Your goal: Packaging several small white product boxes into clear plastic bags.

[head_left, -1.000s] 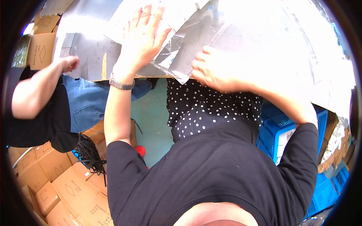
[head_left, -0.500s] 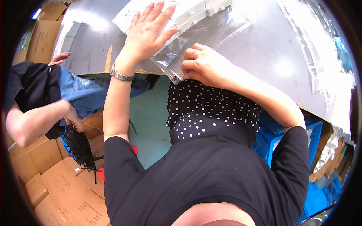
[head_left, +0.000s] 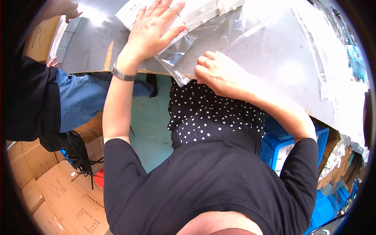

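Note:
My left hand [head_left: 150, 33] lies flat with its fingers spread on a row of white boxes [head_left: 201, 16] at the table's far middle. A transparent plastic bag [head_left: 207, 41] spreads from beside the boxes toward the near edge, one corner [head_left: 181, 79] poking over it. My right hand [head_left: 219, 74] is curled at the edge, fingers pinched together against the bag; the fingertips are hidden beneath the hand. A metal watch [head_left: 124, 74] circles my left wrist.
The grey table [head_left: 270, 62] has a chipped front edge. More transparent bags [head_left: 313, 47] lie on its right. A co-worker in jeans [head_left: 74, 102] stands at left above cardboard boxes [head_left: 58, 184]. A blue basket [head_left: 272, 147] sits under the table at right.
My right hand has shifted slightly right and down and curled tighter. My left hand stays on the boxes. At left the co-worker's arm has swung up from the black straps to over the table.

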Demonstrator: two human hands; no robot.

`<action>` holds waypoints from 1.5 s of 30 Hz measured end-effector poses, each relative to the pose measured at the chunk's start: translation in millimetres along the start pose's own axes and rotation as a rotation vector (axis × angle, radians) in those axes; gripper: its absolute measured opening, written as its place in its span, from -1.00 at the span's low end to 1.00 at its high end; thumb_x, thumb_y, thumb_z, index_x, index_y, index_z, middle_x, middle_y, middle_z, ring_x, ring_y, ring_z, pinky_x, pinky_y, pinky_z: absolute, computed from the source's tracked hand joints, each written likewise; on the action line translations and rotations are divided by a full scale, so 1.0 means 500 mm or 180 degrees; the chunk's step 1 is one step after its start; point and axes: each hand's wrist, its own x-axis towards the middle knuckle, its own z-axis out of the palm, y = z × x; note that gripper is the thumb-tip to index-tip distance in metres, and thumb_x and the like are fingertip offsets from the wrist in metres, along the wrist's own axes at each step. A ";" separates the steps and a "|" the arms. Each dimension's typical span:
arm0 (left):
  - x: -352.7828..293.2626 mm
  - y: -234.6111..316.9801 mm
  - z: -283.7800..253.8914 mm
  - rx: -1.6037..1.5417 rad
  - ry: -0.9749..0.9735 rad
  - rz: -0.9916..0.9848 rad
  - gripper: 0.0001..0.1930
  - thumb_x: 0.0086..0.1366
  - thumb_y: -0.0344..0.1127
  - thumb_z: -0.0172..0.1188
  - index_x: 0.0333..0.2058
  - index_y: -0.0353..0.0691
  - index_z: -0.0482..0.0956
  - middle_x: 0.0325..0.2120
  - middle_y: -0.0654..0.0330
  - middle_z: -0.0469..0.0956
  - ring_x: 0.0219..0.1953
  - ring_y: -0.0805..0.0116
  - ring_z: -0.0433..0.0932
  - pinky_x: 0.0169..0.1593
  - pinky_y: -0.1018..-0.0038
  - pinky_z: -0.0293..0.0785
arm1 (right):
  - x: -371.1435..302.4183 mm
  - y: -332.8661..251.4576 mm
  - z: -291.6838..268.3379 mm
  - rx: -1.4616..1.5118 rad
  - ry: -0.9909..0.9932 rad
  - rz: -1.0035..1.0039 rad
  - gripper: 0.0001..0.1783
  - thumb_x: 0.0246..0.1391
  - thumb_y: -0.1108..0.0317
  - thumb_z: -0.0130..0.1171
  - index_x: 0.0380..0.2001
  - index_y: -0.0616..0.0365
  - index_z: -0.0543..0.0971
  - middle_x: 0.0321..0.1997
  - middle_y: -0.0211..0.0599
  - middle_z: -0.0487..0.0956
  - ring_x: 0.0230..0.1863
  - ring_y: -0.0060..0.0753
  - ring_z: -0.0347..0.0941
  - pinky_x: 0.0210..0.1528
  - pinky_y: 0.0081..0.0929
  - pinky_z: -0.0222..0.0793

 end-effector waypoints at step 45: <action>-0.208 -0.036 -0.038 -0.0381 0.1438 0.0615 -0.91 0.13 -0.48 0.29 -0.40 -0.23 0.53 -0.28 0.21 0.58 -0.05 0.14 0.52 0.11 0.24 0.41 | -0.106 0.270 -0.240 -0.0809 0.1065 0.0284 -0.90 0.02 0.47 0.29 -0.41 0.00 0.58 -0.20 -0.52 0.59 0.16 -0.30 0.39 0.30 -0.19 0.14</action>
